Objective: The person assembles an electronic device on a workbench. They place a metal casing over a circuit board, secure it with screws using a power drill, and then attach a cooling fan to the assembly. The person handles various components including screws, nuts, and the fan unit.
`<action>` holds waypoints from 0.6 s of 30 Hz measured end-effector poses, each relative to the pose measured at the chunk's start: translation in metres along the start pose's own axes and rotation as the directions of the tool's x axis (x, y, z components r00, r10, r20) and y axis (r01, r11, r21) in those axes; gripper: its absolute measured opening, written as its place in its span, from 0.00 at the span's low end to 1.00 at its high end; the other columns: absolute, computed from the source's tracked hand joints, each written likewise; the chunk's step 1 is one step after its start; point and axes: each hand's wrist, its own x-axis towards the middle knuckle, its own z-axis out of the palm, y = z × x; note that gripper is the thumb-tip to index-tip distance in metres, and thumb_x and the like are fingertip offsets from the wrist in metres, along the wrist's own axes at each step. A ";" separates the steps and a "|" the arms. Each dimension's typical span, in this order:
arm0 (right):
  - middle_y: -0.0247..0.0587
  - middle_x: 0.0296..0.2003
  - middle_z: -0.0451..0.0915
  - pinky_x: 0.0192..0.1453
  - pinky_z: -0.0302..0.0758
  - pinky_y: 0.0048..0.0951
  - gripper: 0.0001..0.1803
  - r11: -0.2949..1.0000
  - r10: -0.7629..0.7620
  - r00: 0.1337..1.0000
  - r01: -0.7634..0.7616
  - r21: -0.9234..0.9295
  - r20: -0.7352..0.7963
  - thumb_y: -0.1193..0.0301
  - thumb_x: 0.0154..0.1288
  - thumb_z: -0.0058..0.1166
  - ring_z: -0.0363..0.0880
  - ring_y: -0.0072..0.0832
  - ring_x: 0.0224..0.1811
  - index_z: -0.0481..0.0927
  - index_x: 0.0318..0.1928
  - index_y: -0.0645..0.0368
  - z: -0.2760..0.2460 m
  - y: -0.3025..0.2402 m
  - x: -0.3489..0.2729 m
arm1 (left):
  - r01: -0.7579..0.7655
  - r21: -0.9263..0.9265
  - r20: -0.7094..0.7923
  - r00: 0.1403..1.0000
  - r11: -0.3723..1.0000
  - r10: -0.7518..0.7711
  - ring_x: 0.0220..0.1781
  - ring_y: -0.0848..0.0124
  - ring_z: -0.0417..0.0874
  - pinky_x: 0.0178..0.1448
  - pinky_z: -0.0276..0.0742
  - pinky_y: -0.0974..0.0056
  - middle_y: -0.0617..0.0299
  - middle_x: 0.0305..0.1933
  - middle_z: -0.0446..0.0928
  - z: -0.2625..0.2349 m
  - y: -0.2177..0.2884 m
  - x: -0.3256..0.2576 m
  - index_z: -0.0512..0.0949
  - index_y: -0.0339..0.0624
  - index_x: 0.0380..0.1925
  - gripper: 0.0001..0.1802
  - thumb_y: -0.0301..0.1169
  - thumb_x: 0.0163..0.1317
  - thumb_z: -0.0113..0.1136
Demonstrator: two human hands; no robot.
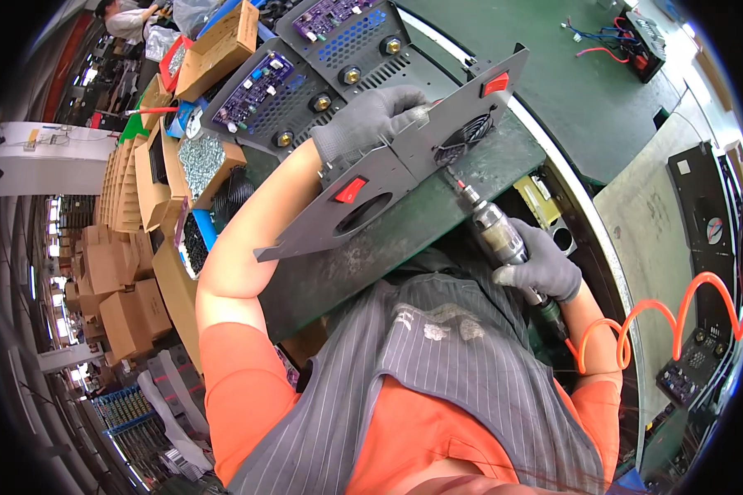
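Note:
My left hand (367,124), in a grey glove, is closed over the top edge of a grey metal panel (425,148). That panel carries a red rocker switch (495,83) and a black fan (466,137). Beside it stands a second grey panel (305,235), tilted, with another red switch (351,190) and a round hole. My gloved right hand (545,262) is wrapped round an air screwdriver (497,233). Its bit points up-left at the lower edge of the fan panel, close to the fan; whether it touches cannot be made out.
Black perforated plates (338,74) with purple circuit boards lie at the back of the green bench (330,285). To the left, a cardboard box of screws (202,165) stands among other boxes. An orange coiled hose (645,307) runs off right. A wired black unit (645,45) sits far right.

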 end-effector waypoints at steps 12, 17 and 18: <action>0.30 0.37 0.74 0.44 0.70 0.25 0.39 0.957 0.124 0.991 -0.132 0.257 0.046 0.63 0.38 0.72 0.71 0.20 0.37 0.73 0.53 0.65 0.041 0.006 -0.026 | 0.036 0.123 -0.619 0.784 0.992 0.049 0.51 0.72 0.80 0.51 0.76 0.67 0.57 0.49 0.78 -0.067 0.034 -0.168 0.71 0.36 0.57 0.25 0.43 0.69 0.49; 0.27 0.36 0.72 0.43 0.68 0.23 0.38 0.995 0.079 0.990 -0.071 0.073 -0.115 0.64 0.39 0.70 0.67 0.18 0.36 0.72 0.53 0.64 0.048 0.032 -0.023 | 0.458 -0.133 -0.796 0.479 0.879 -0.370 0.43 0.73 0.79 0.49 0.75 0.68 0.64 0.44 0.79 -0.051 -0.025 -0.301 0.76 0.39 0.52 0.19 0.33 0.62 0.59; 0.28 0.36 0.72 0.44 0.68 0.24 0.38 0.995 0.077 0.989 -0.069 0.067 -0.125 0.65 0.39 0.69 0.68 0.19 0.36 0.71 0.54 0.65 0.049 0.032 -0.022 | 0.544 -0.044 -0.820 0.459 0.838 -0.342 0.42 0.73 0.79 0.49 0.75 0.67 0.64 0.42 0.79 -0.039 -0.045 -0.318 0.77 0.39 0.51 0.18 0.31 0.61 0.60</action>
